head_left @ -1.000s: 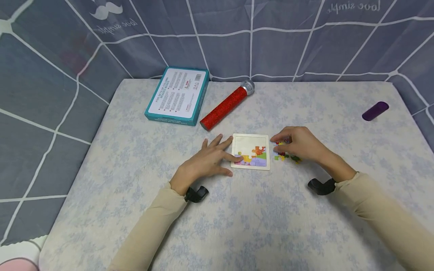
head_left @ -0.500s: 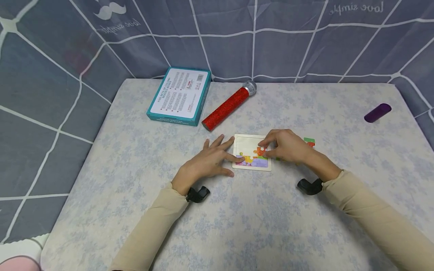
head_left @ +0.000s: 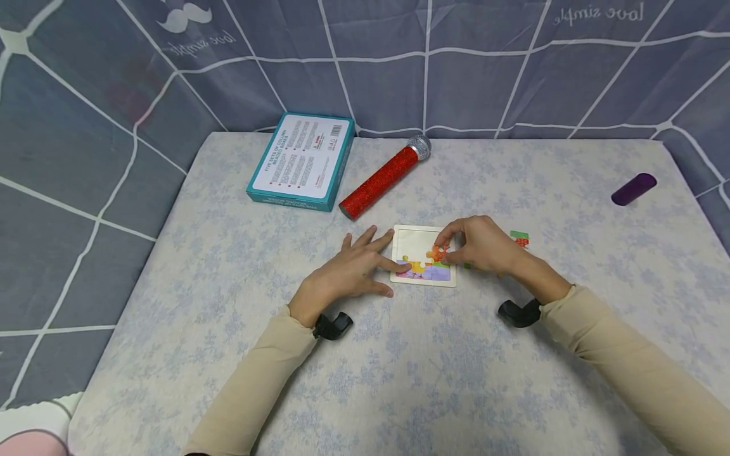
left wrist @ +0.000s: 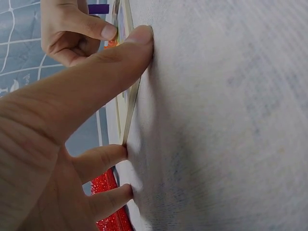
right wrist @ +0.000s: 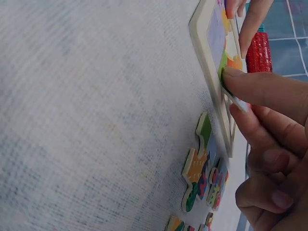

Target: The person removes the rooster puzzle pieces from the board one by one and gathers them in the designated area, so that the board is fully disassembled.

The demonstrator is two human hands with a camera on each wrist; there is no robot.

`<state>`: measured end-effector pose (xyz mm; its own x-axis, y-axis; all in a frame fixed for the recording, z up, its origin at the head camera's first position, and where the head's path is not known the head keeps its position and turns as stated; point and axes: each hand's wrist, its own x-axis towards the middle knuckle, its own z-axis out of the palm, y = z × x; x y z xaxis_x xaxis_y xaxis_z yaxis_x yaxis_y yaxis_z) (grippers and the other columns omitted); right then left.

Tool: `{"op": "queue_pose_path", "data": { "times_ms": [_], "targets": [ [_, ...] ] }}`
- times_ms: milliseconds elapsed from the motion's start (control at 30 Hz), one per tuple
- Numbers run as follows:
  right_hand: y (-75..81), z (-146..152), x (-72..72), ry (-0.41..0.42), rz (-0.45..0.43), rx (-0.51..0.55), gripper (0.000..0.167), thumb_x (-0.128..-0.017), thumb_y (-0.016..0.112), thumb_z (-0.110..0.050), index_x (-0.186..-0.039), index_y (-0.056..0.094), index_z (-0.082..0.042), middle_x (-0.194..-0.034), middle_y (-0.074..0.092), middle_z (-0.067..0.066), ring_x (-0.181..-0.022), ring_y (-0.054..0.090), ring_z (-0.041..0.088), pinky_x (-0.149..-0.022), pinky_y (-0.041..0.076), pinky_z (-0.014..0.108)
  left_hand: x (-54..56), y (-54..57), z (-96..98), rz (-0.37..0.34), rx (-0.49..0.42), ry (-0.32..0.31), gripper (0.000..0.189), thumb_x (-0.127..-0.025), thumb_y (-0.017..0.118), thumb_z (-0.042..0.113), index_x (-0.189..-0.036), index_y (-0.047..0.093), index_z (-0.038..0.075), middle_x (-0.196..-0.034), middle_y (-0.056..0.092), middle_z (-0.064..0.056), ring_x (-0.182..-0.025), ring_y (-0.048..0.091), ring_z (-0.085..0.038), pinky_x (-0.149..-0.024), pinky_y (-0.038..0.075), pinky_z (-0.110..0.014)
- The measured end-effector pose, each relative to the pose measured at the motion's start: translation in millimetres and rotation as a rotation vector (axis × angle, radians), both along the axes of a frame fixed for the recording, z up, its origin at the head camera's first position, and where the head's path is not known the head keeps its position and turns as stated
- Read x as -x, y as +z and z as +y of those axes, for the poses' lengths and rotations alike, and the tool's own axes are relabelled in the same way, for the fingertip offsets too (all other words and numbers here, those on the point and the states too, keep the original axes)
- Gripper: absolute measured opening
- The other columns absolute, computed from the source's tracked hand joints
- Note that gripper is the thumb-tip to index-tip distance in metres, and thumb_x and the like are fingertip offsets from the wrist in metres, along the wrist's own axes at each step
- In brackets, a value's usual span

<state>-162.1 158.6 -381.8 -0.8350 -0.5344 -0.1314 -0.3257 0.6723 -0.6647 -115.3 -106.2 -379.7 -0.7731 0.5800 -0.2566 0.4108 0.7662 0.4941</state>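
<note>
Right hand (head_left: 483, 244) newly over tray (head_left: 413, 242), pinching puzzle piece (right wrist: 237, 101), left hand (head_left: 349, 271) spread, floral cloth (head_left: 410, 373), gridded curtain (head_left: 379, 95) behind

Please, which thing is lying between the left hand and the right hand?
The head view shows it: a partly filled jigsaw puzzle tray lies between the left hand and the right hand.

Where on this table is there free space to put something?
The pale floral tabletop is bare between the red glittery microphone and the purple cylinder, and, nearer, between the two beige sleeves. Crowded: right of the square cream-framed puzzle, where loose printed pieces lie by the right hand.
</note>
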Motion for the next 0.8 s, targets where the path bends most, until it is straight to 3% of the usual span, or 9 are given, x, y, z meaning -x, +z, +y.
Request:
{"op": "queue_pose_path", "data": {
  "times_ms": [200,533,700,800],
  "targets": [
    [0.8,4,-0.5,-0.027,-0.102,0.085,0.017,-0.082,0.079,-0.008,-0.097,0.072,-0.011,-0.088,0.072,-0.001,-0.082,0.065,0.017,-0.066,0.048,0.031,0.0,-0.8,0.1,0.006,0.003,-0.004,0.056,-0.079,0.082,0.033,-0.132,0.064,0.029,-0.162,0.017,-0.011,-0.149,0.004,-0.039,-0.111,0.002,-0.069],
    [2.6,18,-0.3,-0.103,-0.192,0.128,0.018,-0.085,0.078,-0.018,-0.101,0.073,-0.010,-0.088,0.074,0.002,-0.076,0.062,0.016,-0.063,0.046,0.027,-0.2,-0.4,0.8,0.004,0.008,-0.006,0.057,-0.078,0.083,0.032,-0.131,0.064,0.028,-0.162,0.018,-0.012,-0.149,0.004,-0.039,-0.111,0.002,-0.069],
    [8.2,39,-3.7,-0.171,-0.267,0.119,0.023,-0.087,0.076,-0.022,-0.106,0.073,-0.009,-0.090,0.073,0.006,-0.063,0.052,0.015,-0.053,0.041,0.027,-0.7,-0.6,0.4,0.011,0.003,-0.014,0.057,-0.078,0.083,0.031,-0.132,0.064,0.027,-0.162,0.018,-0.013,-0.149,0.005,-0.040,-0.111,0.002,-0.069],
    [9.7,56,-7.2,-0.206,-0.294,0.115,0.029,-0.087,0.076,-0.025,-0.109,0.072,-0.008,-0.092,0.074,0.005,-0.067,0.058,0.014,-0.057,0.046,0.027,-1.0,-0.7,-0.3,0.013,0.000,-0.013,0.056,-0.078,0.083,0.031,-0.131,0.064,0.027,-0.162,0.017,-0.012,-0.149,0.004,-0.039,-0.111,0.002,-0.069]
  ]
}}
